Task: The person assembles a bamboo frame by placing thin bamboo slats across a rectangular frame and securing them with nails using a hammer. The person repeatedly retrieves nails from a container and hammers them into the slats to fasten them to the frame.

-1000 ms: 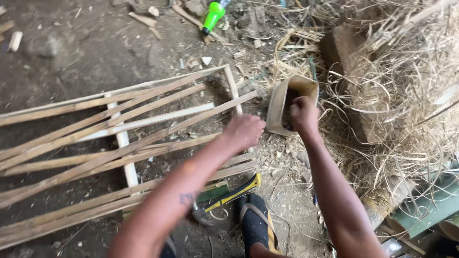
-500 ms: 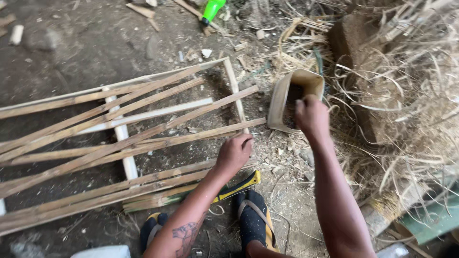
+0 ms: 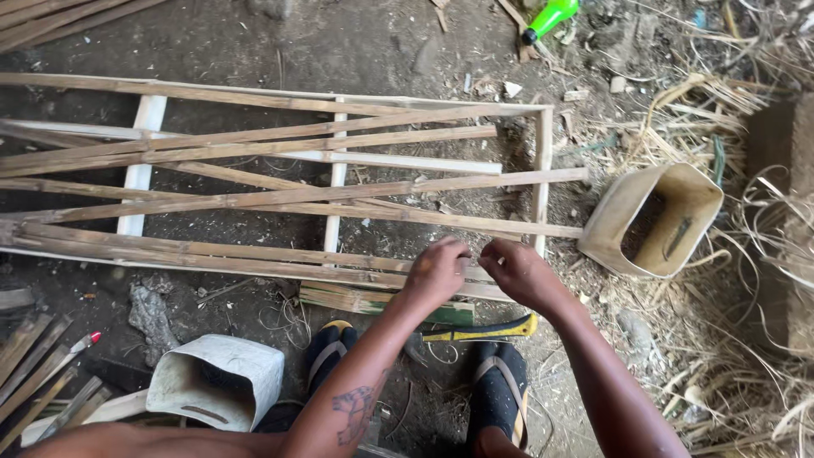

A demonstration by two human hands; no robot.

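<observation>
**A:** Frame first, since it's the biggest thing here. A bamboo frame (image 3: 280,187) of long split slats lies flat on the dirt floor (image 3: 254,42), with pale crosspieces under it and a few slats running diagonal.

**B:** Yeah, and off its right end sits a tan cut-open container (image 3: 653,220) tipped on its side, mouth facing up toward the camera, right by the dry straw pile (image 3: 746,322).

**A:** There's a second one, a whitish cut container (image 3: 216,382), down low left beside the person's feet in dark sandals (image 3: 500,390).

**B:** A yellow-handled blade (image 3: 483,329) lies on the ground between the feet and the frame's near edge.

**A:** Both hands are at that near slat. Left hand (image 3: 437,271) is curled with fingertips pinched down on the slat's edge. Right hand (image 3: 517,270) is just beside it, fingers bent and pinched too, almost touching the left. Can't tell what tiny thing they're pinching, if any.

**B:** Smallest: a green bottle (image 3: 551,17) at the top edge.
</observation>
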